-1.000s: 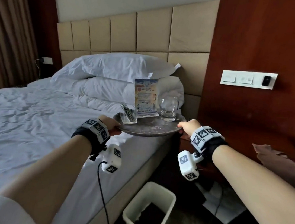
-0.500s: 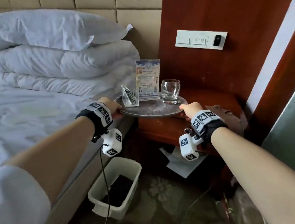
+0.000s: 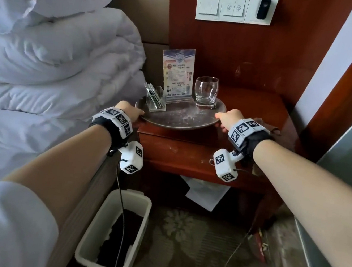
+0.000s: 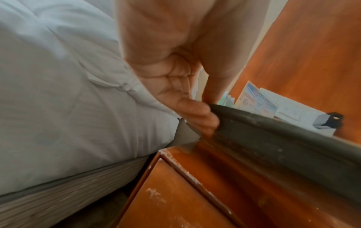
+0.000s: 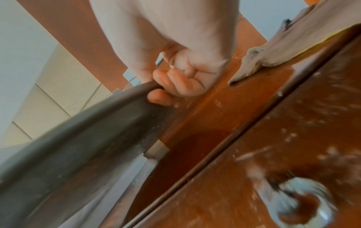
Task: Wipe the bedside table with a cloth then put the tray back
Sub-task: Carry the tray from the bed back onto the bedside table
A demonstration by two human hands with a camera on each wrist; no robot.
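A round grey metal tray (image 3: 183, 121) is held just above the front left of the red-brown bedside table (image 3: 250, 111). It carries a drinking glass (image 3: 206, 91), an upright printed card (image 3: 178, 74) and a clear holder of sachets (image 3: 155, 100). My left hand (image 3: 129, 111) grips the tray's left rim (image 4: 254, 123), fingers (image 4: 197, 114) curled under it. My right hand (image 3: 227, 119) grips the right rim (image 5: 109, 104), fingers (image 5: 175, 86) curled below the edge. A beige cloth (image 5: 293, 38) lies crumpled on the table's right side, behind my right wrist.
A bed with white duvet and pillows (image 3: 47, 57) adjoins the table on the left. A white waste bin (image 3: 113, 233) stands on the carpet below. Paper (image 3: 205, 193) sticks out under the table. A switch panel (image 3: 235, 6) is on the wood wall. The drawer has a ring pull (image 5: 304, 200).
Both hands have carried the tray from over the bed rightward to the bedside table. The view has swung right and down with it.
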